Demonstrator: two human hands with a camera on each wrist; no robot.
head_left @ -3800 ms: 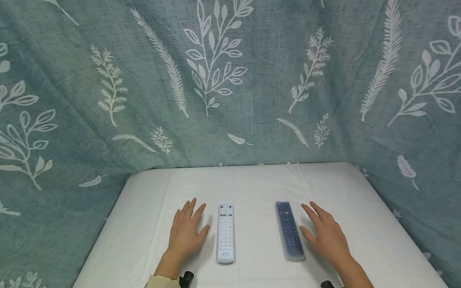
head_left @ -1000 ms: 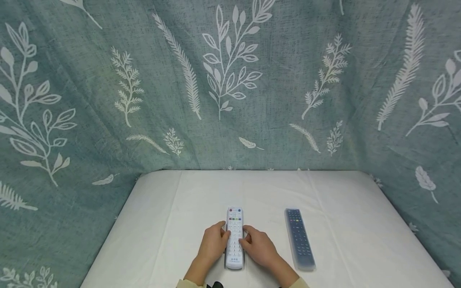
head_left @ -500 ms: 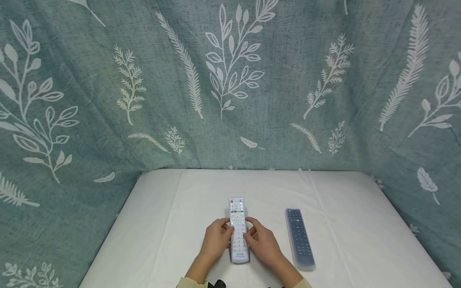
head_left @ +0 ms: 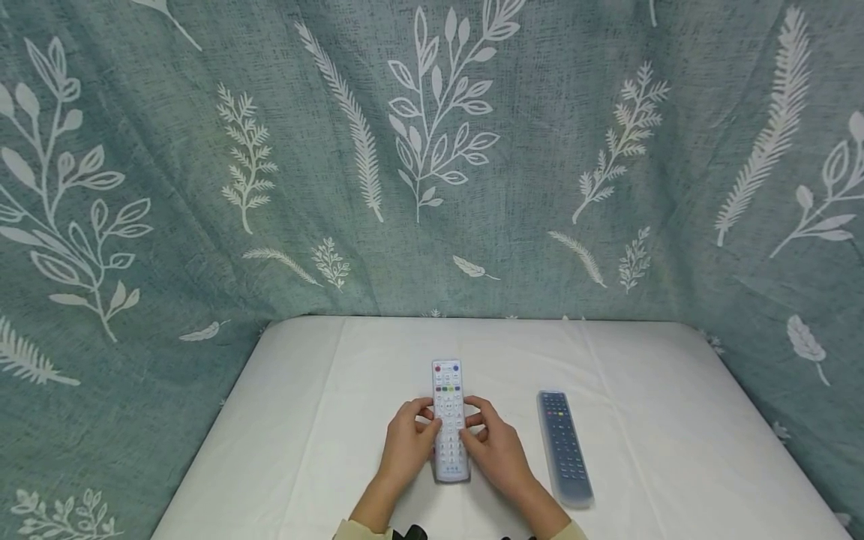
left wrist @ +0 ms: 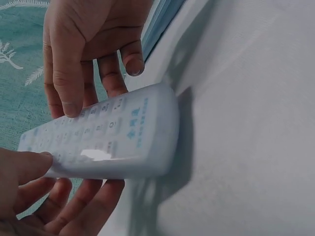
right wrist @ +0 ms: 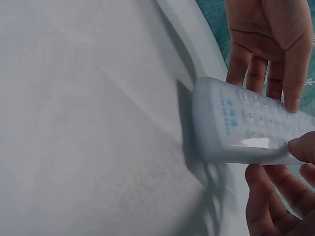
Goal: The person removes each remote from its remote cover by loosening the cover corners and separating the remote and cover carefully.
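Both hands hold a white remote (head_left: 450,420) with coloured buttons near the front middle of the table, lifted a little off the cloth, its button face up. My left hand (head_left: 413,439) grips its left edge, thumb on the keys. My right hand (head_left: 487,439) grips the right edge the same way. In the left wrist view the white remote (left wrist: 106,140) lies between my left thumb (left wrist: 27,167) and the fingers beneath it. In the right wrist view the white remote (right wrist: 241,123) casts a shadow on the cloth, my right thumb (right wrist: 302,147) on its face.
A dark remote in a clear sleeve (head_left: 565,448) lies on the white tablecloth (head_left: 324,420) to the right of my hands. A teal curtain with white leaf prints (head_left: 418,150) hangs behind the table and on both sides.
Both hands left the cloth beside the remotes and closed round the white remote. Over the last second it rose off the table and moved slightly away from me.
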